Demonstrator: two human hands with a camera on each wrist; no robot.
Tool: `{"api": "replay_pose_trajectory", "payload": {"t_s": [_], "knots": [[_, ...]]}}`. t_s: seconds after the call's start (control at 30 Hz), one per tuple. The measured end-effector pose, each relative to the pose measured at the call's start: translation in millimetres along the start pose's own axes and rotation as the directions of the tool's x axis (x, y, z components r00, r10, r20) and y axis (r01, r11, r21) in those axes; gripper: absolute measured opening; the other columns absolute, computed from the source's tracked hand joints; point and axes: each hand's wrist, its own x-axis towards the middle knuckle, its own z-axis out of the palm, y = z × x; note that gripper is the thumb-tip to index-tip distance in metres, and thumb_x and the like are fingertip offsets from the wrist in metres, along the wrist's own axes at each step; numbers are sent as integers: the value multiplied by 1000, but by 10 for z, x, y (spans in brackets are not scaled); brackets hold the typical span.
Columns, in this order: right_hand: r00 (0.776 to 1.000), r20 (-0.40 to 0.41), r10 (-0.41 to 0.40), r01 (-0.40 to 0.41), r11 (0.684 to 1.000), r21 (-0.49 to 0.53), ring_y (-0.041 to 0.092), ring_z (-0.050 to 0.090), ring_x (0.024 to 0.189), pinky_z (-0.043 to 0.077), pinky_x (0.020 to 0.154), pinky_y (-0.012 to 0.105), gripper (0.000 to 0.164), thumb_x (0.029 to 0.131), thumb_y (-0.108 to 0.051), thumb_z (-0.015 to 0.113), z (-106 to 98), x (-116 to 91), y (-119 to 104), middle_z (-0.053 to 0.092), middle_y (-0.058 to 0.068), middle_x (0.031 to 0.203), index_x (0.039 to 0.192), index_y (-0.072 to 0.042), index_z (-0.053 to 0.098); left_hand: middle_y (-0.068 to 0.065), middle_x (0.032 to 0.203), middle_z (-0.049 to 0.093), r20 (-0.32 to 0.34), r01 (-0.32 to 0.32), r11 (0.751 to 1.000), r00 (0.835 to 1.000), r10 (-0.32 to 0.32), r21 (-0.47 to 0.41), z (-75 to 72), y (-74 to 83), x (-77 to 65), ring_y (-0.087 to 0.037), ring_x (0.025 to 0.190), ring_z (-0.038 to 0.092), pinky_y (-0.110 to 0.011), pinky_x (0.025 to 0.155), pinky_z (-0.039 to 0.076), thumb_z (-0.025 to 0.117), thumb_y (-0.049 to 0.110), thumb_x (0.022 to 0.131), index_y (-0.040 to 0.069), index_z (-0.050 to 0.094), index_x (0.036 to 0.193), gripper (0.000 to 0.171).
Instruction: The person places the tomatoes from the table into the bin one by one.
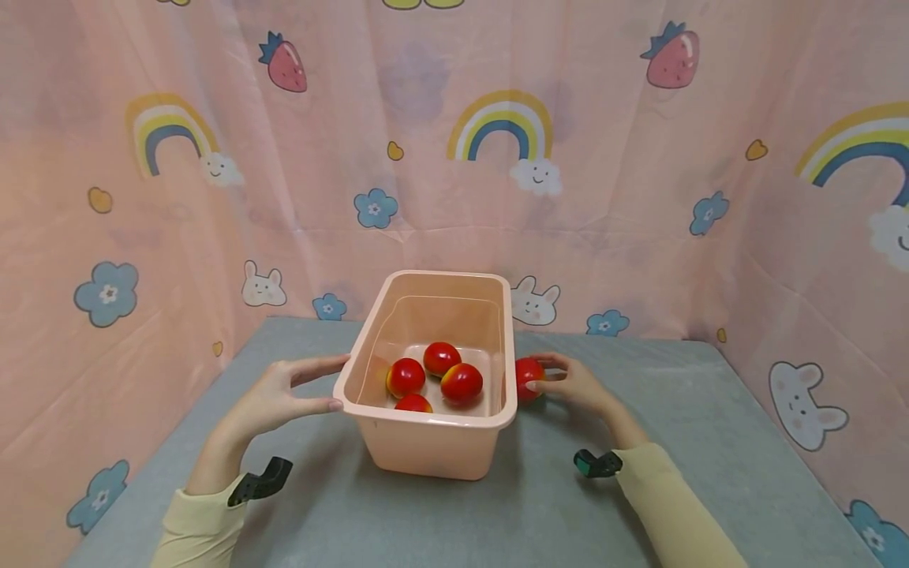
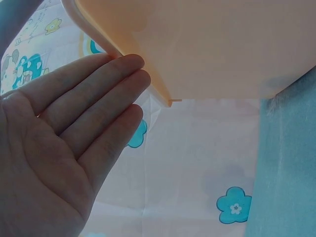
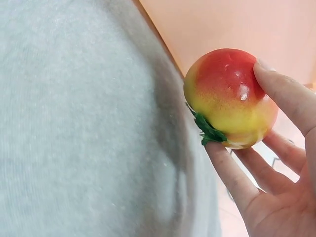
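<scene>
A peach-coloured plastic bin (image 1: 433,446) stands on the table, tilted in no visible way. Inside it lie several red-and-yellow fruits, one of them a round red fruit (image 1: 461,384) near the right wall. My left hand (image 1: 273,398) is at the bin's left side, fairly straight fingers and thumb at the rim; its fingers (image 2: 116,81) also show there in the left wrist view. Beside the bin's right wall, my right hand (image 1: 571,386) pinches another fruit (image 3: 227,94) between thumb and fingers. That fruit is red shading to yellow, with green leaves (image 3: 210,131) at one end.
The grey cloth-covered table (image 1: 554,505) extends around the bin. A pink patterned curtain (image 1: 604,237) hangs behind the table and along both sides. Each wrist carries a small black device, such as the one (image 1: 263,481) on the left.
</scene>
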Motion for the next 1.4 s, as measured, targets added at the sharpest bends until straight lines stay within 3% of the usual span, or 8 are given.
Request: {"api": "replay_pose_trajectory", "payload": {"t_s": [0.27, 0.47, 0.77, 1.17, 1.4], "knots": [[999, -44, -14, 13, 1000, -23, 34, 52, 117, 54, 89, 44, 76, 74, -46, 78, -101, -72, -104, 49, 12, 139, 136, -16, 47, -1, 131, 60, -6, 6, 1000, 1000, -6, 4, -2, 0, -1, -27, 126, 52, -59, 100, 41, 78, 33, 78, 20, 58, 132, 59], [993, -78, -86, 83, 996, -42, 37, 50, 119, 54, 88, 47, 75, 76, -42, 77, -193, -151, -228, 47, 16, 140, 138, -13, 45, -1, 131, 60, -7, 7, 1000, 1000, -7, 9, -6, 1, 0, -27, 125, 52, -59, 100, 41, 78, 33, 78, 20, 58, 132, 59], [973, -111, -200, 191, 978, -87, 38, 50, 119, 54, 86, 50, 72, 77, -38, 77, -338, -224, -443, 50, 15, 136, 136, -12, 46, -1, 131, 60, -4, 14, 1000, 1000, -14, 13, -3, -1, 3, -28, 126, 52, -59, 100, 41, 78, 34, 78, 20, 58, 132, 60], [957, -153, -248, 232, 966, -116, 38, 50, 119, 55, 83, 51, 72, 79, -36, 76, -542, -300, -778, 47, 15, 138, 139, -14, 43, 0, 129, 61, -1, 19, 1000, 1000, -19, 2, -8, -5, 8, -25, 125, 53, -57, 101, 42, 79, 34, 77, 22, 58, 131, 60], [935, -163, -316, 305, 948, -88, 36, 52, 118, 55, 83, 50, 68, 82, -31, 74, -589, -387, -1039, 48, 14, 137, 140, -15, 41, -1, 129, 61, 4, 12, 1000, 1000, -12, 4, -15, -10, 12, -26, 125, 53, -57, 100, 42, 79, 33, 77, 20, 58, 131, 59]]}}
